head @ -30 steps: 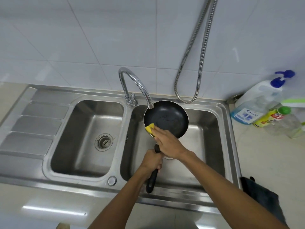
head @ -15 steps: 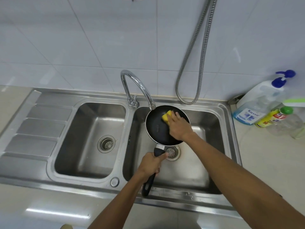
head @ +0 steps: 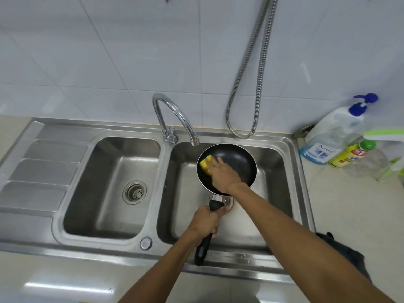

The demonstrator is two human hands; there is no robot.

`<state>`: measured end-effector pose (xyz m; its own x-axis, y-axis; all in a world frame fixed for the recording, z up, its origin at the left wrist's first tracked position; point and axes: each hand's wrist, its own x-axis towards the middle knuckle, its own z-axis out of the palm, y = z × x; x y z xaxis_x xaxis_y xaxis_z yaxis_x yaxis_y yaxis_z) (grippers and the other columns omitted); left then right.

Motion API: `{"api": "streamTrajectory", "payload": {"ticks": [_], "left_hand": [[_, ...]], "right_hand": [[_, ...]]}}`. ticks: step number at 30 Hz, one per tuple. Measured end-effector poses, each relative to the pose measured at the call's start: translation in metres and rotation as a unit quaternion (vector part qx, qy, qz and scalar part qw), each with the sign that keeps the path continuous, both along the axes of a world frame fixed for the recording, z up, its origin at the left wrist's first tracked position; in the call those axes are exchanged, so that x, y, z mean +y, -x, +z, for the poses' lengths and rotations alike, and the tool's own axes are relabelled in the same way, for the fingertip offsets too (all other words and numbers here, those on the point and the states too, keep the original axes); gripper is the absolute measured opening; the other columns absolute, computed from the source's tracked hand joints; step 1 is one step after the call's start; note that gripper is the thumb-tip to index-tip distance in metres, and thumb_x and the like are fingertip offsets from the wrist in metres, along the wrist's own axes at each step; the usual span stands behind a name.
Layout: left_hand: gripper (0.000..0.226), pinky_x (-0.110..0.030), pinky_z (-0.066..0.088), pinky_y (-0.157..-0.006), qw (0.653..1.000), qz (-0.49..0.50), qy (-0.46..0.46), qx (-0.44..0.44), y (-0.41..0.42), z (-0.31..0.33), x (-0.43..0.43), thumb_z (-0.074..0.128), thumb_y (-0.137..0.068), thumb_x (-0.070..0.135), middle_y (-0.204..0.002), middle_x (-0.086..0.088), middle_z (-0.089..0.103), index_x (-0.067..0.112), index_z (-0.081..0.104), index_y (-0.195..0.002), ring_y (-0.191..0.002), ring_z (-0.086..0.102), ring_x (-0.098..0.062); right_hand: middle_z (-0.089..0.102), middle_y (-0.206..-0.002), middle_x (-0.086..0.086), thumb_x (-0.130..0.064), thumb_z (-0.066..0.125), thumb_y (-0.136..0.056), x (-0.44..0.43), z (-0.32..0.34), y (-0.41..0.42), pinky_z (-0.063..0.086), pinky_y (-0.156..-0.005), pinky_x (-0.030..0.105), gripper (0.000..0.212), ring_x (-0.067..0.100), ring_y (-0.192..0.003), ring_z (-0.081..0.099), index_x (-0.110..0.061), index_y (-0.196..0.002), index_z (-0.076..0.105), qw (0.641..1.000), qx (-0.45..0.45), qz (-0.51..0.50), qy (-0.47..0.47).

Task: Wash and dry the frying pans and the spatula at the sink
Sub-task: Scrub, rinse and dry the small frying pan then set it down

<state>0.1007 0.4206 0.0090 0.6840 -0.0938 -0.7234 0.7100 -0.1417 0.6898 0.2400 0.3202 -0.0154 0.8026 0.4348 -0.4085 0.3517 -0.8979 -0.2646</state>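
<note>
Head view: a black frying pan (head: 237,162) is held above the right basin of the steel sink (head: 290,154), just near of the tap spout (head: 193,139). The left hand (head: 206,221) grips its handle (head: 202,248). The right hand (head: 223,174) presses a yellow sponge (head: 205,164) against the pan's left inner surface, fingers curled over it.

Pump bottle (head: 328,138) stands right (blue cap) — metal hose (head: 261,71) hangs behind.
</note>
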Motion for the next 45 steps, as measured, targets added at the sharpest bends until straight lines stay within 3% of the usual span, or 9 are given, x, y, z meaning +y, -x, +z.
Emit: {"api": "streamTrajectory", "payload": {"ticks": [4,7,13,26,30,33,36,38,45], "left_hand": [[0.043,-0.025,0.038,-0.041,1.000,0.008,0.004,-0.018,0.001,0.001,0.008,0.073,-0.093,0.038,-0.046,0.004,0.037,0.019,0.046,-0.066,-0.038,0.035,-0.013],[0.045,-0.024,0.036,-0.040,1.000,-0.002,0.001,-0.027,-0.001,0.000,0.009,0.073,-0.093,0.037,-0.046,0.002,0.035,0.019,0.043,-0.065,-0.037,0.033,-0.013],[0.041,-0.025,0.038,-0.042,1.000,-0.011,0.013,-0.009,0.008,-0.003,0.000,0.071,-0.094,0.040,-0.050,0.001,0.040,0.017,0.048,-0.070,-0.040,0.036,-0.014],[0.043,-0.025,0.038,-0.043,1.000,-0.016,0.006,0.000,0.013,0.004,0.006,0.073,-0.092,0.044,-0.048,0.003,0.040,0.019,0.047,-0.069,-0.040,0.037,-0.013],[0.042,-0.025,0.036,-0.042,0.999,0.030,-0.010,0.008,0.007,-0.003,0.018,0.073,-0.093,0.040,-0.049,0.002,0.038,0.017,0.047,-0.070,-0.040,0.035,-0.014],[0.040,-0.024,0.035,-0.040,0.999,0.037,-0.007,0.013,0.003,-0.004,0.020,0.072,-0.093,0.038,-0.049,0.001,0.039,0.017,0.049,-0.069,-0.039,0.034,-0.014],[0.031,-0.024,0.037,-0.042,1.000,0.014,-0.005,0.016,0.004,-0.004,0.012,0.067,-0.095,0.031,-0.049,0.001,0.043,0.010,0.058,-0.075,-0.040,0.038,-0.013],[0.024,-0.025,0.039,-0.044,1.000,0.013,-0.013,0.016,0.005,-0.005,0.007,0.064,-0.095,0.025,-0.048,0.001,0.046,0.003,0.062,-0.083,-0.039,0.040,-0.012],[0.034,-0.025,0.034,-0.042,0.998,0.058,-0.014,0.025,-0.004,-0.009,0.030,0.062,-0.098,0.022,-0.049,0.002,0.040,0.015,0.049,-0.068,-0.039,0.036,-0.012]], "right_hand": [[0.013,-0.168,0.011,-0.010,0.040,-0.100,-0.040,0.001,-0.007,0.023,-0.122,0.045,0.063,0.033,-0.153,0.018,-0.014,-0.159,0.019,0.992,-0.077,-0.058,0.085],[0.037,-0.151,0.019,-0.008,0.050,-0.095,-0.049,0.002,0.018,0.043,-0.105,0.045,0.059,0.039,-0.131,0.044,-0.011,-0.151,0.032,0.984,-0.107,-0.091,0.108],[0.051,-0.118,0.024,-0.015,0.051,-0.095,-0.026,0.003,0.045,0.048,-0.090,0.046,0.035,0.050,-0.102,0.060,-0.010,-0.130,0.048,0.993,0.016,-0.118,-0.022],[0.072,-0.108,0.019,-0.014,0.039,-0.101,-0.013,0.008,0.002,0.055,-0.080,0.046,0.028,0.041,-0.099,0.070,-0.005,-0.119,0.057,0.985,-0.144,-0.038,0.087],[0.060,-0.124,0.016,-0.015,0.042,-0.100,-0.052,-0.001,0.006,0.042,-0.096,0.044,0.034,0.036,-0.112,0.055,-0.016,-0.130,0.056,0.975,-0.170,0.050,0.138],[0.050,-0.147,0.015,-0.025,0.033,-0.106,-0.050,0.000,0.032,0.037,-0.111,0.045,0.045,0.034,-0.137,0.046,-0.021,-0.149,0.044,0.984,-0.077,0.159,0.020],[0.029,-0.164,0.006,-0.051,0.026,-0.107,-0.014,0.002,0.056,0.019,-0.124,0.041,0.061,0.025,-0.152,0.025,-0.019,-0.159,0.027,0.989,0.094,0.053,-0.097],[0.034,-0.161,0.008,-0.064,0.028,-0.100,0.008,0.000,0.057,0.028,-0.120,0.045,0.072,0.033,-0.146,0.035,-0.018,-0.155,0.034,0.989,0.077,-0.029,-0.119],[0.061,-0.127,0.017,-0.035,0.042,-0.105,0.013,0.020,0.056,0.046,-0.096,0.046,0.036,0.041,-0.114,0.058,-0.010,-0.126,0.056,0.995,0.015,0.027,-0.098]]}}
